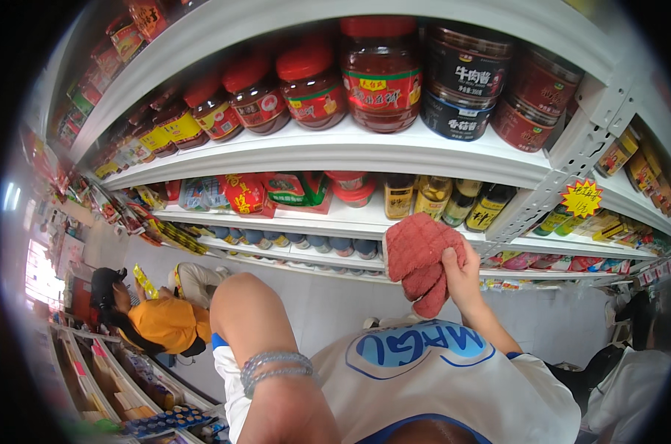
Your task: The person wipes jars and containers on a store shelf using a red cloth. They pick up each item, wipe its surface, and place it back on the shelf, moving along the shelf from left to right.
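Observation:
My right hand (464, 272) grips a folded red cleaning cloth (418, 250) with a pale edge. It holds the cloth in front of the lower shelf, near several sauce bottles (432, 195). My left arm is bent, with a beaded bracelet (277, 366) at the wrist. Only the back of my left hand (293, 419) shows at the bottom edge, close to the camera; its fingers are out of view. On the shelf above the cloth stand a large red-lidded sauce jar (381, 77), smaller red-lidded jars (311, 89) and stacked dark sauce jars (462, 83).
A white metal shelf board (335, 152) spans the view, joined to a perforated upright (577, 144) bearing a yellow price tag (581, 198). Below are green boxes (293, 191) and dark-capped jars (318, 244). A person in an orange shirt (169, 324) crouches at left, holding a yellow packet (145, 281).

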Demonstrator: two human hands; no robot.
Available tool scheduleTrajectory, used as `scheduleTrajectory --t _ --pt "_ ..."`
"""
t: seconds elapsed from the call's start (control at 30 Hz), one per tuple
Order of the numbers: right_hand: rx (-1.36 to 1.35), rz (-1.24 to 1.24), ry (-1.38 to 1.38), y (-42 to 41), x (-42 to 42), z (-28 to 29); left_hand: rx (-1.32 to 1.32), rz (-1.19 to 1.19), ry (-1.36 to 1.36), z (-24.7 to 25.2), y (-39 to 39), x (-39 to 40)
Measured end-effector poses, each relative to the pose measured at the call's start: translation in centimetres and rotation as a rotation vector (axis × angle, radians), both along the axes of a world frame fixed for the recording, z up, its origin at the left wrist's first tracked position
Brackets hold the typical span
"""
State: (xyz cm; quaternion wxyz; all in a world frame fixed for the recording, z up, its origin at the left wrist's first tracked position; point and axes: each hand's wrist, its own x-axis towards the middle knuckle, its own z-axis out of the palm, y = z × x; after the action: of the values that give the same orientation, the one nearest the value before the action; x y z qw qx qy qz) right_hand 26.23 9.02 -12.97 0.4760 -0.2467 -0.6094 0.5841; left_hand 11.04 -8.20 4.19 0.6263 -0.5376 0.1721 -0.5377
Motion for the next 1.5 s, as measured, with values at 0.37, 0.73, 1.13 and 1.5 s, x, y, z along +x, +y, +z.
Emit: scheduleTrajectory --t 0.37,0.73,1.13,1.5 --pt "0.003 -0.039 0.012 -0.2 0.8 -0.3 -0.11 -0.117 0.151 0.1 5.3 0.4" --pt "-0.138 -0.05 0.011 -0.3 2.5 -2.1 -0.45 0.173 0.275 -3.4 9.2 -0.9" --pt "-0.177 -0.075 0.022 -0.3 2.5 -3.5 -0.923 0.689 -0.326 -3.2 12.9 -9.4" --pt "-0.104 -0.095 -0.018 -0.2 3.6 -3.2 -1.111 1.215 -0.223 -2.8 13.6 -5.1"
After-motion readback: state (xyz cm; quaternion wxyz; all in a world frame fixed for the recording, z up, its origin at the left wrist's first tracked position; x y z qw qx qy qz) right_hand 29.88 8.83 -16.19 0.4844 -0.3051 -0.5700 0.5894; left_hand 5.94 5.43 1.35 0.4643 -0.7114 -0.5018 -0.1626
